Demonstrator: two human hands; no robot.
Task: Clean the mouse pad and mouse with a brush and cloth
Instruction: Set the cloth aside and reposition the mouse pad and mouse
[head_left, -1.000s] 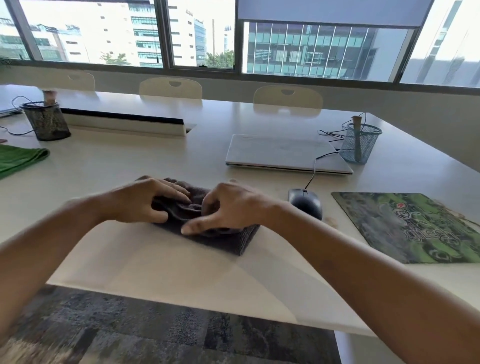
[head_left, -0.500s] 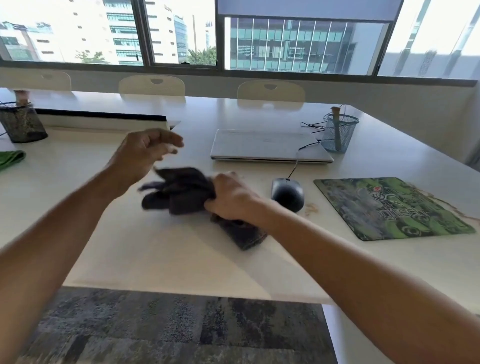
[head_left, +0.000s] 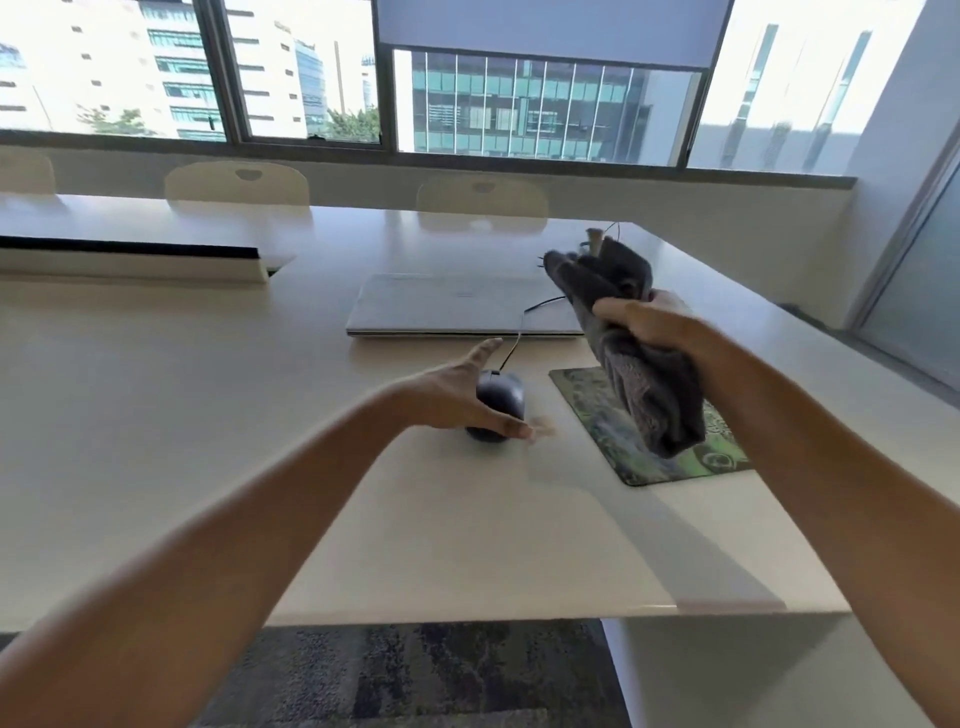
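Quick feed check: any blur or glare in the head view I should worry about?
Head view: the left hand shows motion blur at its fingertips beside the mouse; the right hand and cloth look sharper; the windows are blown out, backlighting the table.

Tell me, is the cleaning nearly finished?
Not yet. Done: the cloth is picked up, gripped by the right hand above the mouse pad. In hand: the open left hand reaches to the mouse on the table. Left: wiping mouse and pad; neither hand holds a brush.
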